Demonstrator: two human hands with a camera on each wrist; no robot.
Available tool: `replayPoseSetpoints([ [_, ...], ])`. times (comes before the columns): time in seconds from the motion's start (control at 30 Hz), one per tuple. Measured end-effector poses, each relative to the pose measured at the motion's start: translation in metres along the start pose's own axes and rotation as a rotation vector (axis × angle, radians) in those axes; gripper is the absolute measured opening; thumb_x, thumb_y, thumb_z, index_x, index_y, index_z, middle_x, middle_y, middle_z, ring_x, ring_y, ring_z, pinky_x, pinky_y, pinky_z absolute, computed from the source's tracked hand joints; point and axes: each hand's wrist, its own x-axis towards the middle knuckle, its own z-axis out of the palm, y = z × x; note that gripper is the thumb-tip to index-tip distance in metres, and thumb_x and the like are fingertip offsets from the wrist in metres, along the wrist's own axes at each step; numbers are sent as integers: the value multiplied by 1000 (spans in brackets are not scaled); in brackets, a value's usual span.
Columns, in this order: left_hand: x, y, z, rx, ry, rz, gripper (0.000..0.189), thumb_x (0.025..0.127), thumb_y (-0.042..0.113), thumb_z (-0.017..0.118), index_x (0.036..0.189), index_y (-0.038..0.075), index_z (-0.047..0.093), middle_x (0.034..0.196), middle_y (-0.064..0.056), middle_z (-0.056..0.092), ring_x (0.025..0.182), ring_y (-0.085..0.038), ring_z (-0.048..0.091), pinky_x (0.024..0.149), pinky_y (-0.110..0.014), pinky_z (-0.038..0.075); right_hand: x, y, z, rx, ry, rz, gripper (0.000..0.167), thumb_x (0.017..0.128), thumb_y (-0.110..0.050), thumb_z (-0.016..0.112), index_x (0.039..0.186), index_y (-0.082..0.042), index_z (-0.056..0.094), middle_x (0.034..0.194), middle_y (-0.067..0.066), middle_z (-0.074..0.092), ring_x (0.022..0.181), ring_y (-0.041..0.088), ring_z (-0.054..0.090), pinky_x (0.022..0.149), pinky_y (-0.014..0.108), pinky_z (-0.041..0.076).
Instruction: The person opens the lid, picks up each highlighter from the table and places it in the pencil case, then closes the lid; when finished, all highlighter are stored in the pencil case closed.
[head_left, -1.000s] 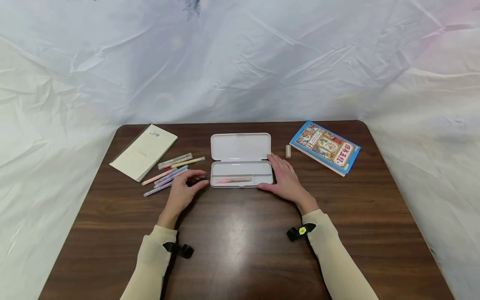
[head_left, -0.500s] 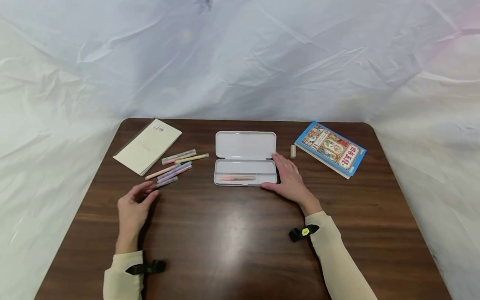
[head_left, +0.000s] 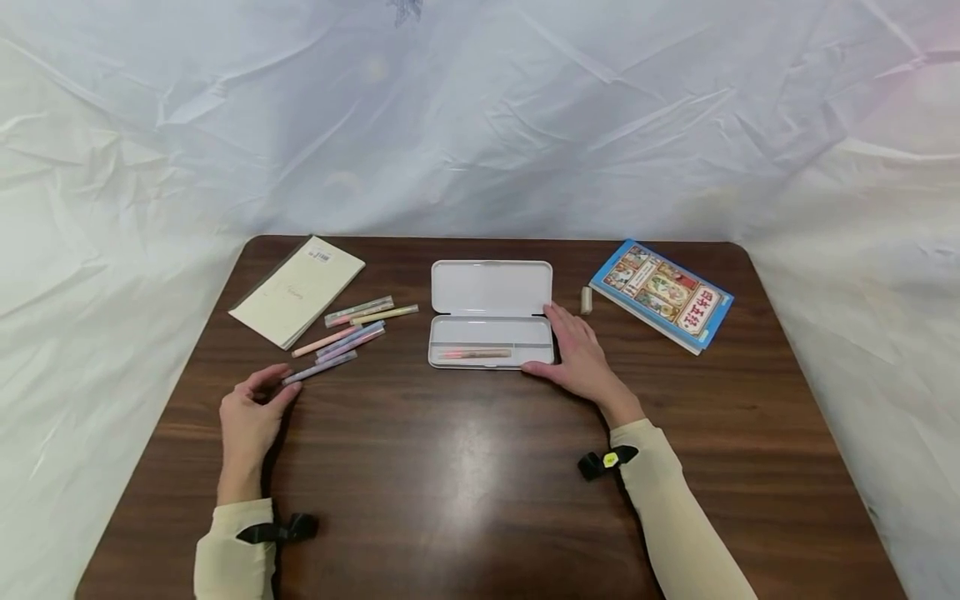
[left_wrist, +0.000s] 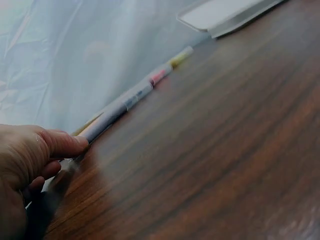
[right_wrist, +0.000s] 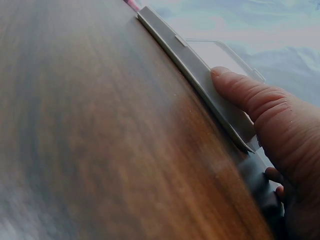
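My left hand pinches the near end of a greyish-purple pen between thumb and fingers. The left wrist view shows the thumb on the tip of that pen, which lies along the table. Just behind it, other pens in blue, purple and peach lie in a loose bunch. A white pencil case stands with its lid raised, a pinkish pen in its front compartment. At its right end, my right hand holds the case, thumb on the front wall and fingers by the hinge.
A cream notebook lies at the back left of the dark wooden table. Beyond the bunch are a clear-wrapped pen and a yellow one. To the right of the case sit a small eraser and a blue-bordered book.
My left hand has moved left and toward me, from beside the pencil case to the near end of the greyish-purple pen, and now pinches it. My right hand stays on the case.
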Motion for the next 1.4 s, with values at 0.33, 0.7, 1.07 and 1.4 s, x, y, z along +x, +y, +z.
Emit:
replayPoseSetpoints([
  [0.33, 0, -1, 1, 52, -50, -56, 24, 94, 24, 84, 115, 13, 82, 106, -2, 80, 86, 2, 59, 77, -18, 42, -4, 0, 4, 0, 0, 13, 110, 88, -56, 80, 169, -9, 22, 174, 17, 24, 159, 38, 22, 126, 61, 9],
  [0.7, -3, -1, 1, -8, -18, -50, 23, 92, 23, 86, 111, 11, 83, 98, 8, 80, 85, 0, 60, 74, -15, 42, -4, -2, 1, -2, -7, 20, 109, 90, -56, 79, 169, -11, 21, 174, 16, 22, 159, 38, 22, 126, 61, 9],
  [1.07, -2, 4, 7, -95, 28, 24, 22, 90, 18, 88, 109, 8, 83, 91, 21, 76, 82, -3, 57, 72, -15, 41, -2, -2, 1, -4, 8, 7, 109, 89, -56, 79, 169, -11, 21, 174, 16, 23, 159, 39, 22, 126, 61, 10],
  [1.4, -2, 16, 17, -110, -1, 96, 20, 88, 13, 89, 106, 7, 83, 89, 13, 74, 81, -5, 55, 71, -14, 41, -1, 0, 1, -11, 15, 3, 109, 89, -57, 79, 169, -12, 21, 174, 17, 23, 158, 39, 23, 126, 61, 10],
])
